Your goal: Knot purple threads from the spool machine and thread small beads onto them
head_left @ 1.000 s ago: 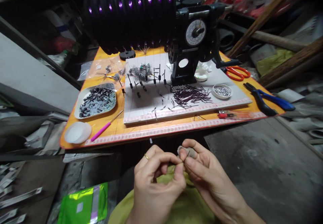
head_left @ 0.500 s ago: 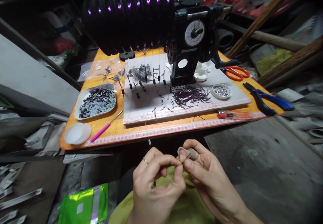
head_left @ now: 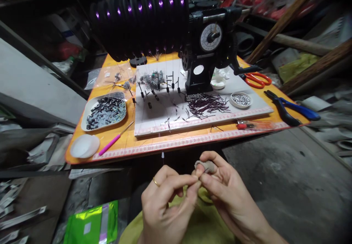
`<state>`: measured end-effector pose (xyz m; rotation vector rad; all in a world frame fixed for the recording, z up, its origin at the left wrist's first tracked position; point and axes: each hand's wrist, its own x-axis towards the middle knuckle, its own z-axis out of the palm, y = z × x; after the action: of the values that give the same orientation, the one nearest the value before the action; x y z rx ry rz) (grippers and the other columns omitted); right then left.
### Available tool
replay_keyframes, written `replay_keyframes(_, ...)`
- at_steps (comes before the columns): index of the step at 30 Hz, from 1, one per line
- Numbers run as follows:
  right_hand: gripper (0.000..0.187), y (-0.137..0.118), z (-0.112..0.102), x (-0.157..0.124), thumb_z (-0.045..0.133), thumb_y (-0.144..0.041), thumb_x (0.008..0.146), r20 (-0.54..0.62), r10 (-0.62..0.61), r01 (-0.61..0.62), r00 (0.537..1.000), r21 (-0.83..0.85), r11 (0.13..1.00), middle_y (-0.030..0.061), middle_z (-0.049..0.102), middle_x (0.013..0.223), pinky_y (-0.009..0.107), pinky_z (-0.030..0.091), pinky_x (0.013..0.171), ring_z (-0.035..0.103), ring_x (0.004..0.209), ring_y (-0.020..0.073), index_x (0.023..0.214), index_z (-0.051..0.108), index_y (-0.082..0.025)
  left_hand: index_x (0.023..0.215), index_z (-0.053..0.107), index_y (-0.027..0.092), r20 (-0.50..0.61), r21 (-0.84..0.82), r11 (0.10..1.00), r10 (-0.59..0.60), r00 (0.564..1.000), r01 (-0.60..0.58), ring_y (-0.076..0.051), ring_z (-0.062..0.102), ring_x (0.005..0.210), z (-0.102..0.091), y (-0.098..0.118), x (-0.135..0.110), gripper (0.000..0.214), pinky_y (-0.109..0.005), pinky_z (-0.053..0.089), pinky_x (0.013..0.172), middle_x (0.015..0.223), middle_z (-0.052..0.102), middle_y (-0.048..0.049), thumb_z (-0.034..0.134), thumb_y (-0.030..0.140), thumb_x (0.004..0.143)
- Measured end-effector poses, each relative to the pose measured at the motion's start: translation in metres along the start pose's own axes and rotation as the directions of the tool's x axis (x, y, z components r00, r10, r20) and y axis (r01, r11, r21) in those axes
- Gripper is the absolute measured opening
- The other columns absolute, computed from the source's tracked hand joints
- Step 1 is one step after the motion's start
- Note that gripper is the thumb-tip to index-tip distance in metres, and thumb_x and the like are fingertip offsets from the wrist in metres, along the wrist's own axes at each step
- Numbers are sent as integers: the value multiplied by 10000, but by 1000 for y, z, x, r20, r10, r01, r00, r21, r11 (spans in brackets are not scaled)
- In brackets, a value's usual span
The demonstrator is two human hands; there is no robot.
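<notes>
My left hand [head_left: 169, 200], with a ring on one finger, is closed in a pinch in front of the table edge. Its fingertips meet those of my right hand [head_left: 227, 189], which is also pinched shut. A greyish cloth finger cover [head_left: 209, 166] wraps a finger of the right hand. Whatever lies between the fingertips is too small to name. Just beyond my left hand a small pale bead-like piece [head_left: 162, 155] hangs on a thin line. On the board lie dark purple thin pieces [head_left: 207, 105] and small metal parts [head_left: 168, 122].
A black machine [head_left: 202, 50] with a row of line spools [head_left: 143, 24] stands on the orange table [head_left: 115, 156]. Around it are a tray of small dark parts [head_left: 124, 116], a pink-handled tool [head_left: 110, 144], a dish of metal bits [head_left: 241, 99], orange-handled scissors [head_left: 255, 79] and blue-handled pliers [head_left: 301, 108].
My left hand has shifted slightly left and down, its fingertips still meeting the right hand's. The dark thin bit seen at the right fingertips is now less visible.
</notes>
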<state>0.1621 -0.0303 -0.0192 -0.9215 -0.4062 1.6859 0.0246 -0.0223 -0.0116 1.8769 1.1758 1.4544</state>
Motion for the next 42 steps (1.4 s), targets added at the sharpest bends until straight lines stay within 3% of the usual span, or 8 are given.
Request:
replay_keyframes(3,354,-1,3,-1,891,-248,687,-35,12,-11,999,21,1000,-33,690,758,171,499,674,616,656,70,956,662,-228,935,730,179,-30,-52,998,40,999,-41,-77,539,558,-1,-1,0,229,-169,475,483,679,572,26,721,4,787)
replay_keyframes(6,335,-1,1,0,876,-238,713,29,-5,5,1000,2,1000,-32,702,761,170,506,685,624,660,63,968,659,-230,991,742,205,10,-75,996,52,999,-51,-75,535,573,-3,-5,-2,254,-169,483,501,708,551,28,725,30,809)
replay_keyframes(10,319,-1,-3,1,862,-236,734,53,-27,30,998,-56,998,-21,711,762,195,524,683,668,692,92,964,642,-224,1116,648,216,91,-85,995,-50,995,58,-104,537,616,-3,-10,-9,355,-190,447,480,773,559,14,716,67,801)
replay_keyframes(16,344,-2,3,-1,873,-267,715,8,-52,52,999,-82,995,-22,702,758,211,526,695,677,702,104,956,632,-221,864,541,211,70,-58,997,-54,996,58,-88,472,560,-1,-14,-14,272,-206,384,477,710,516,36,615,-23,749)
replay_keyframes(23,354,1,0,0,873,-294,713,-16,-84,81,996,-144,986,-9,702,775,208,520,676,634,686,99,970,641,-220,963,678,191,71,-92,990,109,991,-103,-162,646,784,-6,-16,-5,305,-288,562,681,818,666,-28,664,-58,787)
replay_keyframes(27,351,2,-6,1,869,-289,721,4,-117,115,993,-198,974,-7,712,788,206,529,680,646,700,106,974,633,-232,1020,646,197,43,-28,999,47,998,-46,-147,651,711,-6,-16,-3,318,-264,560,633,808,675,-19,691,-14,786)
replay_keyframes(30,341,2,-11,3,853,-278,743,28,-137,139,990,-225,964,-3,720,807,210,534,687,661,727,116,990,621,-239,924,610,189,78,-14,998,62,995,-61,-125,611,632,-5,-14,-3,274,-243,531,577,744,630,-1,651,-34,769)
replay_keyframes(42,300,1,-5,-2,823,-257,773,12,-194,188,981,-315,930,-5,730,817,216,564,722,695,754,122,987,613,-239,874,549,200,177,78,996,39,983,-53,-118,567,649,-6,-15,-7,268,-238,490,587,746,583,6,607,-44,779)
